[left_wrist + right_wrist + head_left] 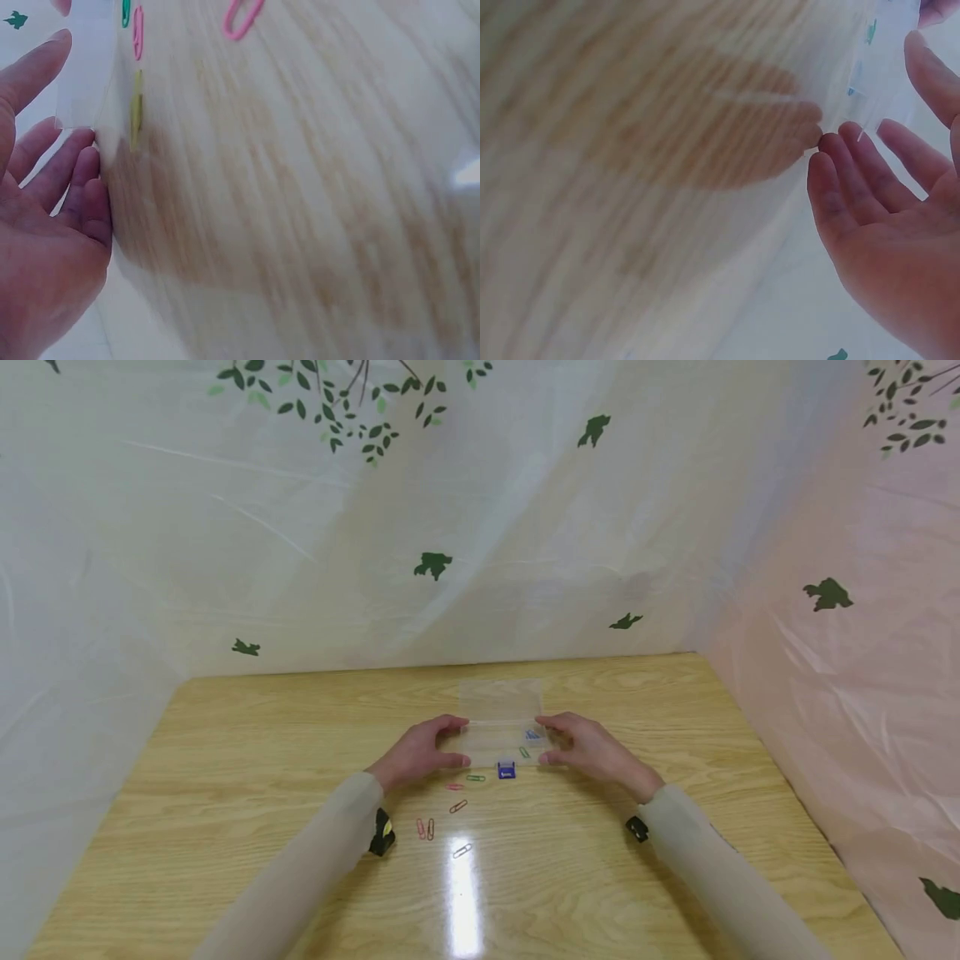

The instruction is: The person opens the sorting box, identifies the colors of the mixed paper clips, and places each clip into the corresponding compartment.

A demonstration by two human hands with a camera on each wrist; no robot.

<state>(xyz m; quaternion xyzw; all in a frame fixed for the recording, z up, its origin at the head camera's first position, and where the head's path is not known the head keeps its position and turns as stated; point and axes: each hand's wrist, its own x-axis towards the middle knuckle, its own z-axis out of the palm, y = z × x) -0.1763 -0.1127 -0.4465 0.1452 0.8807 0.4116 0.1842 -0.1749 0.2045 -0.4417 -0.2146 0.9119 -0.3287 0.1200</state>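
A clear plastic box lies on the table with its clear lid tipped back, away from the person. My left hand grips its left end, thumb at the near edge and fingers at the far one. At the right end my right hand holds it the same way. Through the plastic show a green paper clip and some blue paper clips. A small blue-and-white piece is at the box's front edge. In the right wrist view, the box meets the fingertips.
Several loose paper clips are scattered nearer the person: a green one, a pink one, a red one, a pale one and others. The wooden table is bounded by a pale leaf-patterned sheet.
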